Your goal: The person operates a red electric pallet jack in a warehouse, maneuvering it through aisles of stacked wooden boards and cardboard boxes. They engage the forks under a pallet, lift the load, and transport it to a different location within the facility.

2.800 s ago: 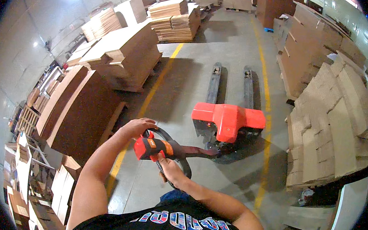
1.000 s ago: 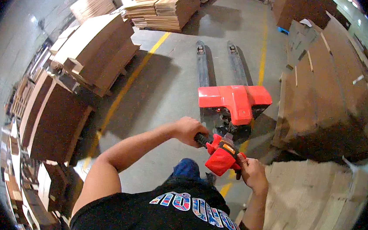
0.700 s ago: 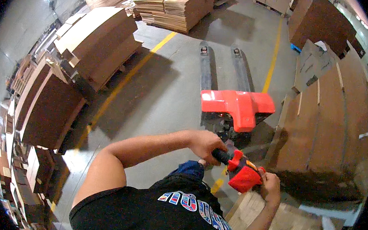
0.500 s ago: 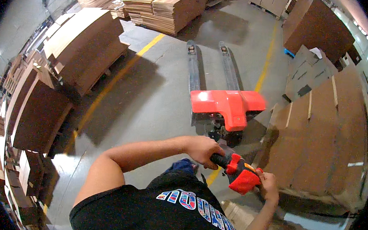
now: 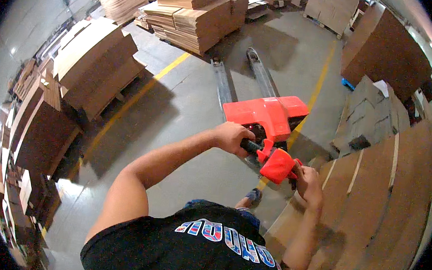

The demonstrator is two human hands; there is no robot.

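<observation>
Ahead of me stands a red pallet jack (image 5: 266, 114), its two long grey forks (image 5: 262, 75) pointing away with nothing on them. My left hand (image 5: 233, 138) is closed round the black grip on the left side of its control handle (image 5: 277, 166). On the right side of that red and black handle, my right hand (image 5: 308, 183) is also closed, with its fingers partly hidden behind the handle head. Both arms reach forward, the left elbow bent outward.
Stacks of flat cardboard (image 5: 96, 68) line the left side. Another cardboard stack (image 5: 195, 20) stands beyond the fork tips. Close on my right is a large brown cardboard stack (image 5: 370, 195), with a tall brown stack (image 5: 385, 52) farther back. Yellow floor lines (image 5: 132, 94) run along both sides.
Both hands and the handle have moved forward, nearer the red body. The forks have swung slightly left in view, and the large cardboard stack on the right has come closer.
</observation>
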